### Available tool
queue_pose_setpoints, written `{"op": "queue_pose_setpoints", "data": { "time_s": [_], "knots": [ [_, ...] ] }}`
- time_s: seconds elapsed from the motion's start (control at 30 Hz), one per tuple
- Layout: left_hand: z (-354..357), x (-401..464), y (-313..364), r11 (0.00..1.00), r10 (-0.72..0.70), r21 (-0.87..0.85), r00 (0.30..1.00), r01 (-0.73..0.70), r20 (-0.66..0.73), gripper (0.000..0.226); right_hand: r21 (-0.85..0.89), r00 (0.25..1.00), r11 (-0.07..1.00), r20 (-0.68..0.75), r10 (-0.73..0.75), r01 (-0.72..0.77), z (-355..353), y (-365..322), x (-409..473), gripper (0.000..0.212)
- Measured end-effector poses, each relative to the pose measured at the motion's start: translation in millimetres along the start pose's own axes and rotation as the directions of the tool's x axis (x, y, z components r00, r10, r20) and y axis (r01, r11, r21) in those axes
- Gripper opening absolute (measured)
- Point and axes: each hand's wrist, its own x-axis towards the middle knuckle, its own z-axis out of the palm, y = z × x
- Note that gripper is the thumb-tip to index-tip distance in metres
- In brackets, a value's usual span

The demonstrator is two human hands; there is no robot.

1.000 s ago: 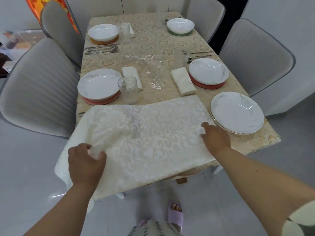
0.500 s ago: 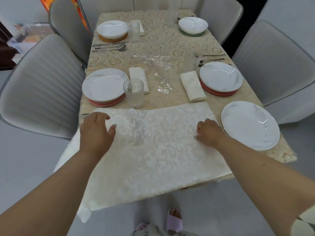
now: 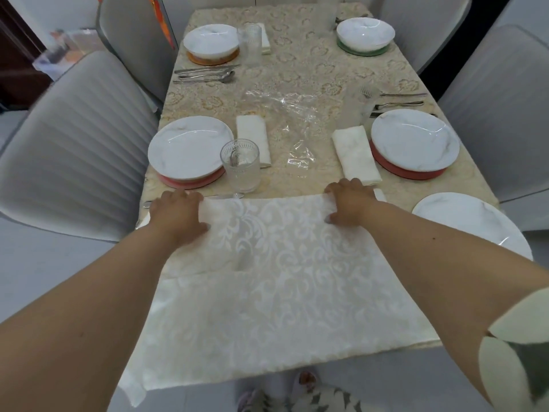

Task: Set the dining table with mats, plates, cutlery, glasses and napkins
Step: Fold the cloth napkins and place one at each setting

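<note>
We are laying a white damask mat [image 3: 285,281] at the near edge of the table [image 3: 300,66].
Our left hand [image 3: 175,214] and right hand [image 3: 350,205] are both gripping the mat's far edge, fingers curled over the fabric; its near left corner is hanging off the table edge. Grey chairs [image 3: 80,138] are lining both long sides, set plates [image 3: 190,148] sitting on round mats along them, pale floor underneath.

Five plates [image 3: 190,147] [image 3: 415,139] [image 3: 472,221] [image 3: 211,43] [image 3: 365,34] are sitting out, four on mats [image 3: 190,182] [image 3: 408,171] [image 3: 212,58] [image 3: 363,51], alongside two glasses [image 3: 241,166] [image 3: 249,44], three folded napkins [image 3: 253,139] [image 3: 355,154] [image 3: 264,38], four chairs [image 3: 74,138] [image 3: 499,111] [image 3: 133,40] [image 3: 421,28].
</note>
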Motion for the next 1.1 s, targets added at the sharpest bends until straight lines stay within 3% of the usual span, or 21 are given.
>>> {"op": "queue_pose_setpoints", "data": {
  "time_s": [0.07,0.2,0.33,0.5,0.63,0.77,0.93,1.1],
  "knots": [
    [-1,0,0,1.0,0.015,0.005,0.999,-0.015,-0.05,0.054,-0.055,1.0,0.998,-0.016,-0.015,0.014,-5,1,5,0.055],
    [-5,-6,-1,0.987,0.077,-0.114,0.951,-0.116,-0.301,0.008,-0.048,0.994,0.996,-0.073,-0.084,0.08,-7,2,6,0.027],
    [-12,-17,-10,0.965,0.071,-0.2,0.902,-0.171,-0.426,0.009,0.091,0.951,0.983,-0.282,-0.125,0.157,-11,9,-5,0.015],
    [-24,-41,-14,0.952,0.076,-0.206,0.83,-0.225,-0.553,0.007,0.199,0.874,0.952,-0.472,-0.113,0.231,-12,16,-32,0.018],
    [-27,-65,-20,0.938,0.129,-0.195,0.808,-0.288,-0.575,0.006,0.134,0.887,0.968,-0.443,-0.133,0.212,-11,25,-62,0.016],
    [-14,-102,-26,0.927,0.202,-0.132,0.765,-0.35,-0.611,0.008,0.241,0.882,0.949,-0.467,-0.071,0.204,-4,32,-102,0.014],
    [15,-148,-37,0.897,0.308,-0.075,0.737,-0.437,-0.601,0.01,0.145,0.905,0.962,-0.395,-0.156,0.229,18,30,-146,0.009],
    [51,-184,-37,0.889,0.368,-0.06,0.786,-0.454,-0.496,0.016,0.076,0.946,0.977,-0.276,-0.172,0.2,48,32,-183,0.02]
  ]
}}
